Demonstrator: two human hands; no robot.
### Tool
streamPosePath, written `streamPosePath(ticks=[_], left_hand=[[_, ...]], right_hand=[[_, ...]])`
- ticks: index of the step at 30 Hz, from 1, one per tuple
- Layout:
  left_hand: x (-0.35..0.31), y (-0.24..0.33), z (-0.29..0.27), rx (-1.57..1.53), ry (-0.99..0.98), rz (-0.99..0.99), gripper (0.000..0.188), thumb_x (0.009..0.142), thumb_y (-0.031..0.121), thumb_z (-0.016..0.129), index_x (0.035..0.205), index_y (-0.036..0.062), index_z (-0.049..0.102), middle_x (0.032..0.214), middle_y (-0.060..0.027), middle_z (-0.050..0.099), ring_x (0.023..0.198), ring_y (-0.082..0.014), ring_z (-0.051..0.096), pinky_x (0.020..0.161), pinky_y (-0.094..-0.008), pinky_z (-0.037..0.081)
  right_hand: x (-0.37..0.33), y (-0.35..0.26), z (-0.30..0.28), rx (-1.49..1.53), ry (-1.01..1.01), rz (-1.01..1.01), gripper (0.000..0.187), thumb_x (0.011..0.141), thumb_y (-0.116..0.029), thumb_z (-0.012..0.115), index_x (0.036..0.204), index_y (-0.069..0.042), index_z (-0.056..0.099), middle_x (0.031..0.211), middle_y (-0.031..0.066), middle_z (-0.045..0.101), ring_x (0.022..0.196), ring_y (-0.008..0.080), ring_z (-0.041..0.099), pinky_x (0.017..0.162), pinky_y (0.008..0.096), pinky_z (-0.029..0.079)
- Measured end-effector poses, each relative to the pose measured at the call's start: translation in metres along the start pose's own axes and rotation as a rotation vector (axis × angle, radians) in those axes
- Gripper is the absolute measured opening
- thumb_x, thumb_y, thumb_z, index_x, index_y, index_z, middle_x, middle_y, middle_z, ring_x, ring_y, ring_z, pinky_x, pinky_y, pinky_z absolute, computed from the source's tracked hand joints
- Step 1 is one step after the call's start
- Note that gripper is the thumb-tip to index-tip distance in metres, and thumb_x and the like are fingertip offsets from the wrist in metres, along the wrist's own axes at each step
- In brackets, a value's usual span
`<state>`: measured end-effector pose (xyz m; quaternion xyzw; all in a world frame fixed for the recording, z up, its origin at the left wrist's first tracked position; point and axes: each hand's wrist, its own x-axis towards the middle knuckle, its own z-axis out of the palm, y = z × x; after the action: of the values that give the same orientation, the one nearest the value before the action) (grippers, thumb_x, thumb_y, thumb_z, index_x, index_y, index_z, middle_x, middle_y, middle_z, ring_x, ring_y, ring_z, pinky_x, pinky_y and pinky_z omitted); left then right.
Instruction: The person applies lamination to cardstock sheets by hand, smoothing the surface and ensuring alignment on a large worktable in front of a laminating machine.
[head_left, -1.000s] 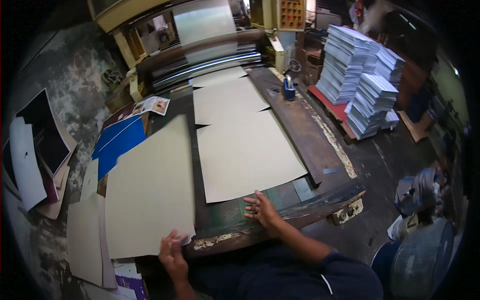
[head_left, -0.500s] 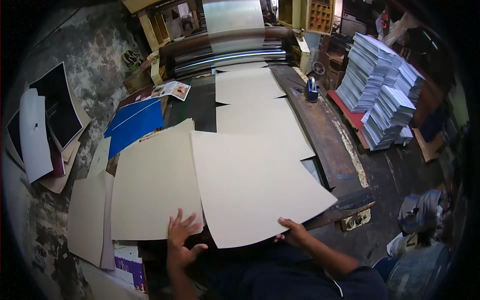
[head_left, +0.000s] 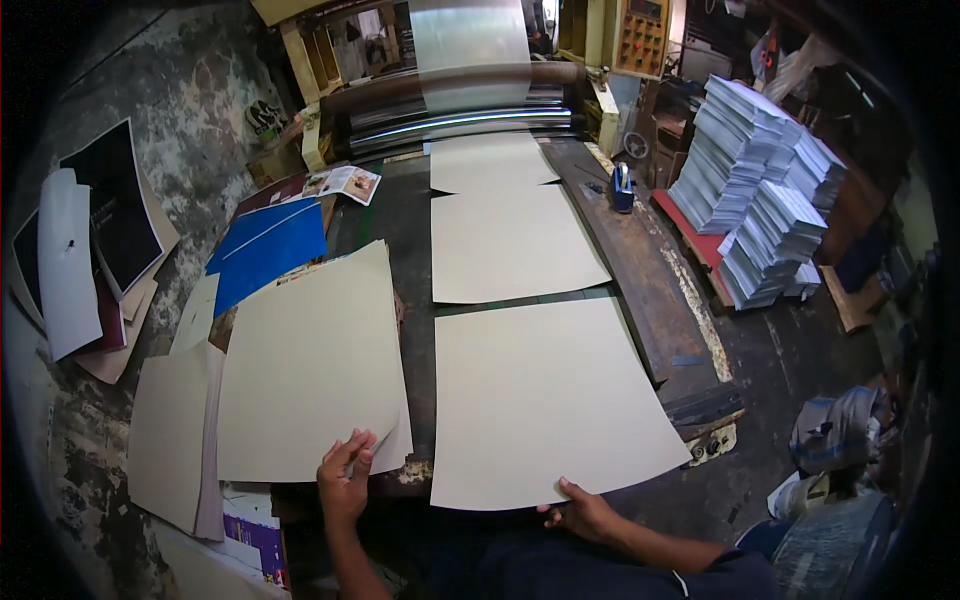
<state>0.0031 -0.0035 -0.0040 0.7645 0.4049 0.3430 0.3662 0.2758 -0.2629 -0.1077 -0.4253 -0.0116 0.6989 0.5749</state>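
In what looks like the sheet-laying step, the right hand (head_left: 585, 513) pinches the near edge of the front sheet (head_left: 545, 400) over the bench (head_left: 420, 350), the left hand's (head_left: 345, 478) bent fingers meet the stack's (head_left: 305, 360) curled corner, and closing the gap ahead seems called for.

Left forearm (head_left: 354, 558): bare, rising nearly upright from the view's lower edge.
Left grip (head_left: 345, 472): fingers (head_left: 352, 443) bent and angled rightward, thumb raised close beside them; how tightly they close cannot be told.
Right forearm (head_left: 662, 546): bare, slanting up and leftward.
Right grip (head_left: 582, 512): thumb extended on top, fingers curled below, partly hidden.
Both grips: low, well apart.
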Motion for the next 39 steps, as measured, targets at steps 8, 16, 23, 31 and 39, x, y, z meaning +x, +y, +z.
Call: streamPosePath(ticks=[8,16,23,31,39], left_hand=[[-0.003,0.018,0.037,0.067,0.356,-0.005,0.03,0.096,0.023,0.052,0.113,0.0016,0.065,0.106,-0.0188,0.067,0.097,-0.0315,0.064,0.092,-0.0374,0.044],[-0.013,0.016,0.035,0.442,0.217,0.157,0.034,0.096,0.031,0.055,0.11,0.0026,0.066,0.105,-0.0144,0.068,0.109,-0.0321,0.06,0.096,-0.0453,0.041],[-0.009,0.014,0.028,-0.271,0.317,-0.445,0.038,0.098,0.033,0.053,0.113,0.0,0.065,0.11,-0.0127,0.066,0.109,-0.0241,0.059,0.103,-0.0383,0.036],[-0.022,0.045,0.023,-0.117,0.241,0.076,0.031,0.094,0.038,0.057,0.095,0.0096,0.07,0.102,-0.0095,0.07,0.109,-0.0268,0.061,0.106,-0.0447,0.03],[-0.033,0.035,0.063,0.171,-0.086,0.527,0.029,0.085,0.044,0.063,0.091,0.0171,0.071,0.11,-0.0063,0.068,0.124,-0.0366,0.052,0.113,-0.0578,0.008]], right_hand=[[0.049,-0.03,-0.014,0.105,0.049,-0.092,0.049,0.099,-0.047,0.039,0.12,-0.002,0.044,0.085,0.0122,0.06,0.069,0.0173,0.054,0.078,0.0409,0.05],[0.105,-0.065,-0.003,0.133,0.091,-0.235,0.057,0.096,-0.053,0.041,0.122,-0.002,0.042,0.083,0.0121,0.057,0.068,0.0176,0.053,0.074,0.0394,0.051],[0.144,-0.082,-0.002,0.142,0.178,-0.433,0.046,0.099,-0.047,0.039,0.114,-0.003,0.042,0.093,0.0138,0.059,0.071,0.0175,0.055,0.073,0.0422,0.053],[0.124,-0.081,0.025,0.126,0.124,-0.318,0.064,0.093,-0.048,0.05,0.144,-0.016,0.026,0.119,0.0133,0.056,0.083,0.0229,0.056,0.078,0.0435,0.051],[0.072,-0.102,0.004,-0.218,0.085,-0.256,0.04,0.086,-0.032,0.067,0.107,0.0,0.057,0.094,0.0067,0.06,0.077,0.0141,0.057,0.058,0.0276,0.048]])
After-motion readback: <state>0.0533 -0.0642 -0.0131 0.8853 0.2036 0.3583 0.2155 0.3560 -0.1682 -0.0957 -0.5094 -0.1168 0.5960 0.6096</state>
